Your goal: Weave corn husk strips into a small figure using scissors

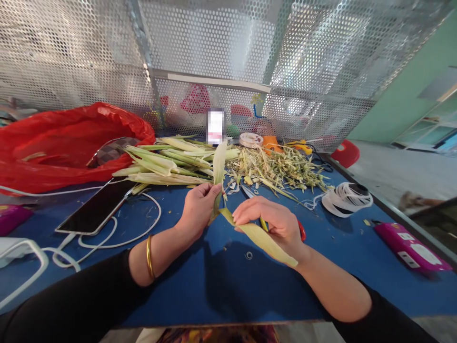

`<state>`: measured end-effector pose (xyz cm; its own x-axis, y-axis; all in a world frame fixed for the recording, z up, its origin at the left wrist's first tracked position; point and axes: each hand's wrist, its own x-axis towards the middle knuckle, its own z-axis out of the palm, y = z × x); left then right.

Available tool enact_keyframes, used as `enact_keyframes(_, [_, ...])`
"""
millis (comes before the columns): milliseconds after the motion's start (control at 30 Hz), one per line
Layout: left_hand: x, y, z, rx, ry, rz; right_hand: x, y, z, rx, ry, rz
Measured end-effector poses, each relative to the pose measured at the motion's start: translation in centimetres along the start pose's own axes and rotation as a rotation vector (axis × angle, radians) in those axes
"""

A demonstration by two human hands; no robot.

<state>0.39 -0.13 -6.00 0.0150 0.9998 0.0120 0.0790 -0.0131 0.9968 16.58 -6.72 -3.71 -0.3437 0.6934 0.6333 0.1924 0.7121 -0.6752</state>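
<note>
Pinched between the thumb and fingers of my left hand (202,205) is a pale corn husk (219,164), which stands upright above the grip. My right hand (273,219) has its fingers closed on a yellowish husk strip (267,243) that slants down to the right under the palm. The two strips meet between my hands; I cannot tell whether they are one piece. Scissors lie on the table partly hidden behind my right hand, with a blade (247,191) and a red handle (302,231) showing. Beyond my left hand is a pile of corn husks (171,164).
Shredded plant scraps (282,166) are heaped at the back right. A spool of white thread (346,199) and a purple packet (410,247) are on the right. A red plastic bag (71,138), a tablet-like device (96,207) and white cables (157,214) occupy the left. Perforated metal (214,43) stands behind.
</note>
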Motion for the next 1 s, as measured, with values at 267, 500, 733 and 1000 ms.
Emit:
enact_keyframes(267, [1.0,-0.6,-0.3,-0.029,0.046,-0.002,0.0,-0.8,-0.6,0.519,-0.204,0.189])
enact_keyframes(500, [1.8,-0.9,-0.8,-0.065,0.058,0.019,0.6,-1.0,-2.1,0.864,-0.101,0.362])
enact_keyframes(733, [0.9,-0.3,-0.6,-0.059,-0.067,-0.018,1.4,3.1,-3.0,0.516,0.703,0.768])
enact_keyframes(1000, [0.3,-0.1,-0.4,-0.085,-0.144,-0.046,1.4,6.6,-6.2,0.625,0.955,0.826])
